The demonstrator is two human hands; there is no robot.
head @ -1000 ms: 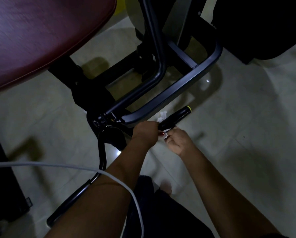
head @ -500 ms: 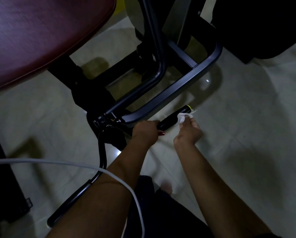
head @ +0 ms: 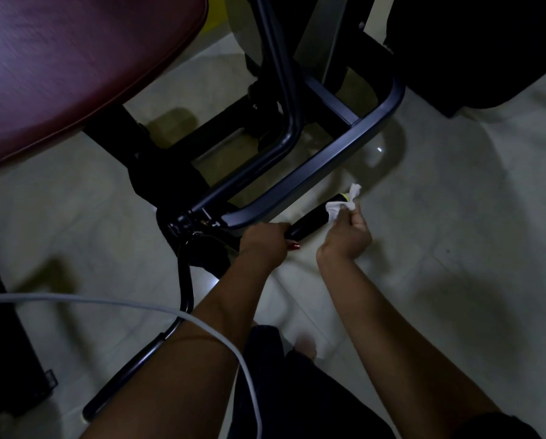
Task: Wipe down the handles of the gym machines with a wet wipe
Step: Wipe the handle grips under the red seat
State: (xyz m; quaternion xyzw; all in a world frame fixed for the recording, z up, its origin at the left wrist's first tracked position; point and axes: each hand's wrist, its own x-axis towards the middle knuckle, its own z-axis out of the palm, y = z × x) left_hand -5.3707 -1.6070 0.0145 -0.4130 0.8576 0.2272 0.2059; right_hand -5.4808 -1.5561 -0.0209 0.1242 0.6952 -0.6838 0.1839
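Head view: the left hand (head: 265,240) has its fingers curled tight round the inner end of the black handle (head: 309,221), which juts out low over the tiled floor (head: 455,217) just in front of the machine's dark frame (head: 313,172). The right hand (head: 347,236) pinches the white wet wipe (head: 338,209) between thumb and bunched fingers, and the wipe is wrapped against the handle's outer end at its yellow tip. A maroon seat pad (head: 75,64) fills the upper left, a second handle (head: 126,375) lies lower left, and a white cable (head: 138,304) crosses the left forearm.
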